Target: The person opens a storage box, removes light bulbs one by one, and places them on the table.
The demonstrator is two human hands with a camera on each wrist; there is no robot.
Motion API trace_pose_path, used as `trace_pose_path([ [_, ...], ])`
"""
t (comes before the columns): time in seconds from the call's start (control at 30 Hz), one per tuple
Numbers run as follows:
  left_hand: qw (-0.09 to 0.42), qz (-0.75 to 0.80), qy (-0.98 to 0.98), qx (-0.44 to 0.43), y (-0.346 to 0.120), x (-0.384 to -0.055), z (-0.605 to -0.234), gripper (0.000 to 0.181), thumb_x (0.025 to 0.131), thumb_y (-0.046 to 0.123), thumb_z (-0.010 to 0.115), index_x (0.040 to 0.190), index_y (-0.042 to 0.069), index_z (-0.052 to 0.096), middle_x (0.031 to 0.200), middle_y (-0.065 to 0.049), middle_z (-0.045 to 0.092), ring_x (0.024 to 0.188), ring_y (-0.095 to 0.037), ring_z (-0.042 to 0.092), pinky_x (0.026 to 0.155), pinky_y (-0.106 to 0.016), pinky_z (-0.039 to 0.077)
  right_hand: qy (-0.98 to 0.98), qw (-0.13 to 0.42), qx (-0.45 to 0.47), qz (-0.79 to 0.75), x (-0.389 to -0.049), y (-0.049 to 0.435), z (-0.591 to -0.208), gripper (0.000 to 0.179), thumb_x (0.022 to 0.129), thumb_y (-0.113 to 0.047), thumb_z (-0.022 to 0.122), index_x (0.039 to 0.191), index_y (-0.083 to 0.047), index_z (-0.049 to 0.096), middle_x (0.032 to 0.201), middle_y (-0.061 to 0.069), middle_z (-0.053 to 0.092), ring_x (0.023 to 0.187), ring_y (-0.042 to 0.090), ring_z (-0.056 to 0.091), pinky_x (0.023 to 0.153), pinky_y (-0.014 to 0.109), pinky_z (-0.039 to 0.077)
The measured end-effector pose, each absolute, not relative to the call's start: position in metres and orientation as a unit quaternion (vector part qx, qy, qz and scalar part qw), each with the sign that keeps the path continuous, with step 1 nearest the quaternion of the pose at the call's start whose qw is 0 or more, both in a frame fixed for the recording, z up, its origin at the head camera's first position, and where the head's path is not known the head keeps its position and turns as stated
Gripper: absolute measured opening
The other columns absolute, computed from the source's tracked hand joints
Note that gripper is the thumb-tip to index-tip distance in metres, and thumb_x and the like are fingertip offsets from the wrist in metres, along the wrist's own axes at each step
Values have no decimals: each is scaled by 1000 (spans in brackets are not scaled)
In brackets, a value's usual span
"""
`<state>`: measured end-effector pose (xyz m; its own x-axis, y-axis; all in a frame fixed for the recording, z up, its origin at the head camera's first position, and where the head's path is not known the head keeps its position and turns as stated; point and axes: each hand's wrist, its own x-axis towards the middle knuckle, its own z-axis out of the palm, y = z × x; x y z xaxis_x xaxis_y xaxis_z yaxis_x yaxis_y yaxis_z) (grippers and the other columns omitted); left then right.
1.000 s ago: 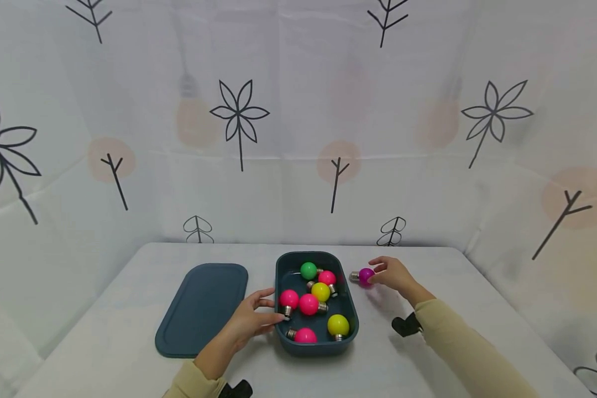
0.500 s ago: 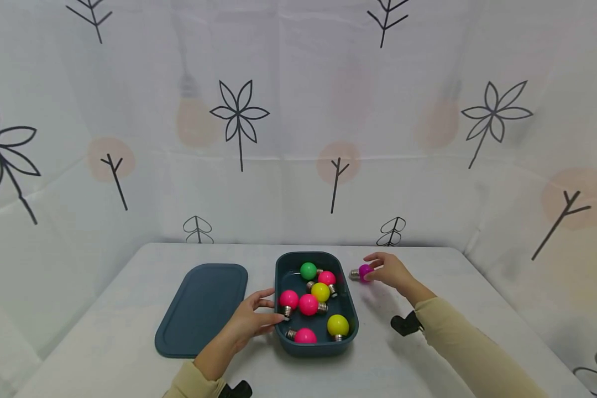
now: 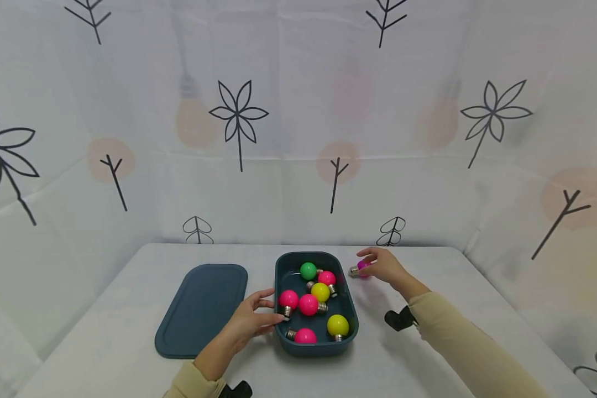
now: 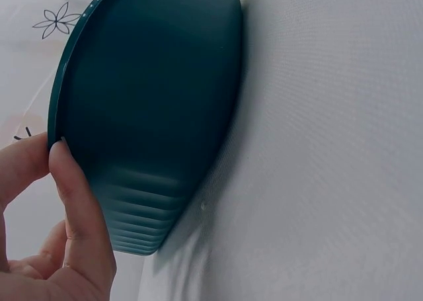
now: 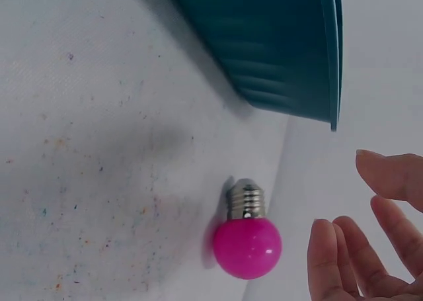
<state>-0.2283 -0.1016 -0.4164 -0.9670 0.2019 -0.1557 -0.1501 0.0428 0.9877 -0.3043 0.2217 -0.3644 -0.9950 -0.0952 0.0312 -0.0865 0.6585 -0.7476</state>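
My left hand [image 3: 254, 316] pinches the left rim of a dark blue-green plastic box [image 3: 323, 350] between thumb and finger. In the left wrist view, the thumb lies against the box's outer wall [image 4: 152, 83]. Several round light bulbs with metal screw bases lie in the box: a green one [image 3: 308, 270], yellow ones and pink ones. Right of the box, a magenta light bulb [image 5: 246, 248] rests on the table, its base pointing toward the box. Just beside and above it hovers my right hand [image 3: 387, 268], fingers spread and apart from the bulb in the right wrist view.
A flat dark blue-green lid [image 3: 201, 309] lies on the white table [image 3: 129, 331] left of the box. Behind the table hangs a white cloth [image 3: 288, 193] printed with plants.
My right hand has moved slightly back and to the left. The magenta bulb has shifted a little toward the table's far edge. The left hand and box have stayed put.
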Motion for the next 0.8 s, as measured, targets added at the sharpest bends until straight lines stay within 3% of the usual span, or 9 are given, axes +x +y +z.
trace_pose_path([
  [0.8,127,690,713,13,-101,-229,-416,71,76,4,76,138,4,41,110,-14,48,71,-15,60,69,-30,54,905,16,-52,-422,-312,185,-354,44,81,-6,71,122,-2,56,114,21,57,95,30,57,78,38,52],
])
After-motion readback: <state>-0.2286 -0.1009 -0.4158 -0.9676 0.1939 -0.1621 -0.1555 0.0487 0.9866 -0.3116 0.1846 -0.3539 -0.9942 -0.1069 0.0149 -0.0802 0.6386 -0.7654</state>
